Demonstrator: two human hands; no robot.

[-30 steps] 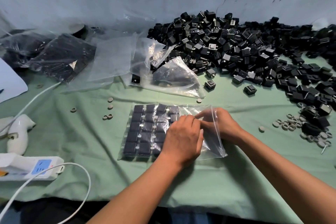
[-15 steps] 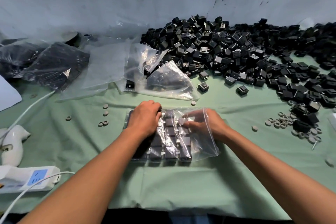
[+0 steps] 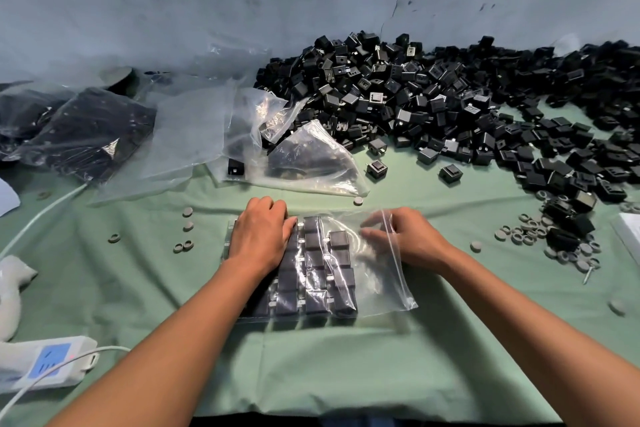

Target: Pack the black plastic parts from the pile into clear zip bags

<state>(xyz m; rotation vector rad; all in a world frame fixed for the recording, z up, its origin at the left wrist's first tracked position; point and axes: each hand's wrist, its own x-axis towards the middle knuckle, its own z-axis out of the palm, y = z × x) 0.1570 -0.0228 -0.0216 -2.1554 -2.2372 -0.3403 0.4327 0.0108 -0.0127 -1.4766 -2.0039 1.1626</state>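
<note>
We had the bag (image 3: 322,263) flat at centre, long axis 9 to 3, mouth at 3. Our left hand (image 3: 261,239) pressed the parts (image 3: 313,274) with loosely bent fingers; our right hand (image 3: 410,239), nearer the mouth, fingered the film

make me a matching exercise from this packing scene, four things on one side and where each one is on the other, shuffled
Things:
1. left hand
2. right hand
3. pile of black parts
4. power strip

Places:
A. against the wall, far right
B. near left corner of the cloth
C. flat on the parts in the zip bag
D. at the bag's open end

Pairs: 1-C, 2-D, 3-A, 4-B
</note>
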